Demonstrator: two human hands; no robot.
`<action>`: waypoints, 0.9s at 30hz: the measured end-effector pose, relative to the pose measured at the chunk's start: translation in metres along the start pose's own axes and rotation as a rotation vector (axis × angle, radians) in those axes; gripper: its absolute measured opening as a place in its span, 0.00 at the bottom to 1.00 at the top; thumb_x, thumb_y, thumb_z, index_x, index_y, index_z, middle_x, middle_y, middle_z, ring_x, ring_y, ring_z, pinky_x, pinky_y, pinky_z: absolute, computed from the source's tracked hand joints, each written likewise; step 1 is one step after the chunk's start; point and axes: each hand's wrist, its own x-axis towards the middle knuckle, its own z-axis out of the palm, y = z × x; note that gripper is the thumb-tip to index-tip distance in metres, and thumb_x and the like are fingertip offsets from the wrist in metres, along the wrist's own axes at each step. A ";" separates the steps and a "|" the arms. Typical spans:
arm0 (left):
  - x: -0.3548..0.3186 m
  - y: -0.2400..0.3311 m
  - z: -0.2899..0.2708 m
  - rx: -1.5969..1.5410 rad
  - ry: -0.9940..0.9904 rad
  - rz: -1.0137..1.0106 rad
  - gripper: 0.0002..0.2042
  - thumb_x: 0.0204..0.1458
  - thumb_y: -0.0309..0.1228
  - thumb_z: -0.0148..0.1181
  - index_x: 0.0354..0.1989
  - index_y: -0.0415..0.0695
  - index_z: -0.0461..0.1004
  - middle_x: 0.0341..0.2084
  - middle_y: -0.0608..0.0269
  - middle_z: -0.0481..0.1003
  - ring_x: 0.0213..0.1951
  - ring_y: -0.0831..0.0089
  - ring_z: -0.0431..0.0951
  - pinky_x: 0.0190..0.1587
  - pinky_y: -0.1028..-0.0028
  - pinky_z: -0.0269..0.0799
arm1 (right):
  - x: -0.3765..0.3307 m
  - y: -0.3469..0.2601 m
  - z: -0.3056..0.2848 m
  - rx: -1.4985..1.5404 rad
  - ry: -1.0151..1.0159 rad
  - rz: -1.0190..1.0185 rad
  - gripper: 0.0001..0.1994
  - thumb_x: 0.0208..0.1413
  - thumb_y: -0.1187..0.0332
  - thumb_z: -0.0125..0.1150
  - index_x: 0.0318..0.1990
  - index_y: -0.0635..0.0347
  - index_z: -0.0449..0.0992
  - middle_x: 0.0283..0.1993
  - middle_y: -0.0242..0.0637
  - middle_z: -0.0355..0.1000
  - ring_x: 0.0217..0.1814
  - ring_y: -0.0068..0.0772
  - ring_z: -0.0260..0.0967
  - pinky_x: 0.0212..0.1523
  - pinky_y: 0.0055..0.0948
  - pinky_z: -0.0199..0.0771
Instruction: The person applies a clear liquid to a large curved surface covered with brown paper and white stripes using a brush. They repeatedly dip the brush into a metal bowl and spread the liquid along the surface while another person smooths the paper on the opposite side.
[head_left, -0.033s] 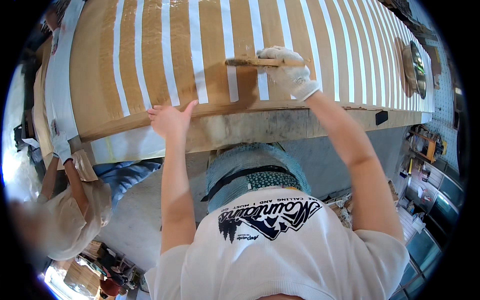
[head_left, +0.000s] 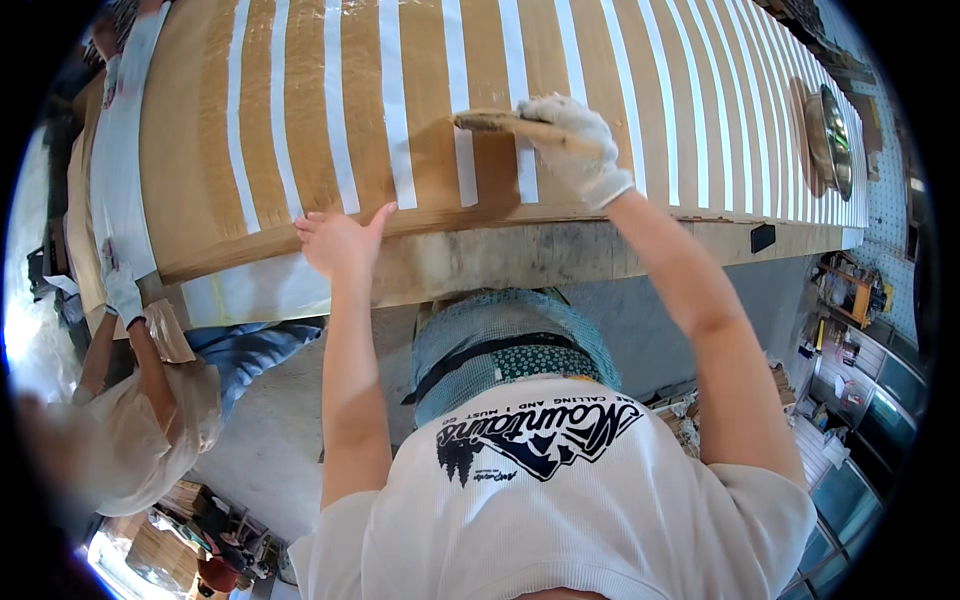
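My right hand (head_left: 582,150), in a white glove, is closed around the wooden handle of a flat brush (head_left: 490,121). The brush points left above a brown sheet (head_left: 430,130) crossed by white strips (head_left: 394,110). Whether its bristle edge touches the surface cannot be made out. A shadow from the hand and brush falls on the sheet just below. My bare left hand (head_left: 340,240) lies at the sheet's near edge, fingers stretched and thumb spread to the right. It holds nothing. Left of the brush the brown surface looks glossy and wet.
A metal bowl (head_left: 832,145) stands at the table's right end. A small dark rectangular object (head_left: 763,237) is at the front edge. At the left, another person's gloved hand (head_left: 122,295) rests by a pale sheet (head_left: 125,180). Cluttered shelves (head_left: 850,290) stand at the far right.
The brush has tilted, showing more of its broad face, and its tip has risen slightly. My right hand and forearm have shifted a little. My left hand stays in place.
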 end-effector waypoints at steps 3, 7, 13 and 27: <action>0.007 -0.002 0.005 0.006 0.015 0.006 0.65 0.36 0.76 0.57 0.61 0.16 0.55 0.61 0.22 0.59 0.66 0.41 0.60 0.63 0.57 0.63 | -0.050 0.002 0.029 -0.133 -0.021 0.065 0.08 0.52 0.59 0.62 0.38 0.47 0.77 0.42 0.32 0.74 0.50 0.38 0.71 0.48 0.36 0.71; -0.001 -0.003 -0.002 -0.011 -0.038 -0.010 0.65 0.35 0.75 0.59 0.62 0.18 0.55 0.62 0.23 0.57 0.66 0.40 0.59 0.62 0.56 0.64 | -0.030 -0.008 -0.019 0.168 -0.450 0.107 0.13 0.52 0.57 0.66 0.41 0.49 0.76 0.45 0.37 0.76 0.54 0.42 0.71 0.50 0.38 0.72; 0.002 0.008 -0.006 -0.043 0.010 -0.021 0.64 0.34 0.73 0.62 0.63 0.18 0.54 0.63 0.23 0.57 0.67 0.40 0.59 0.63 0.55 0.64 | 0.084 0.058 0.004 -0.029 -0.245 0.531 0.20 0.45 0.58 0.73 0.39 0.62 0.73 0.39 0.48 0.76 0.46 0.51 0.75 0.47 0.44 0.74; 0.006 0.014 -0.014 -0.086 -0.197 -0.101 0.65 0.31 0.69 0.67 0.63 0.16 0.52 0.63 0.22 0.55 0.70 0.40 0.51 0.68 0.57 0.54 | 0.391 0.263 0.061 -0.289 0.021 0.463 0.24 0.46 0.55 0.73 0.45 0.56 0.70 0.40 0.44 0.79 0.46 0.47 0.76 0.50 0.41 0.71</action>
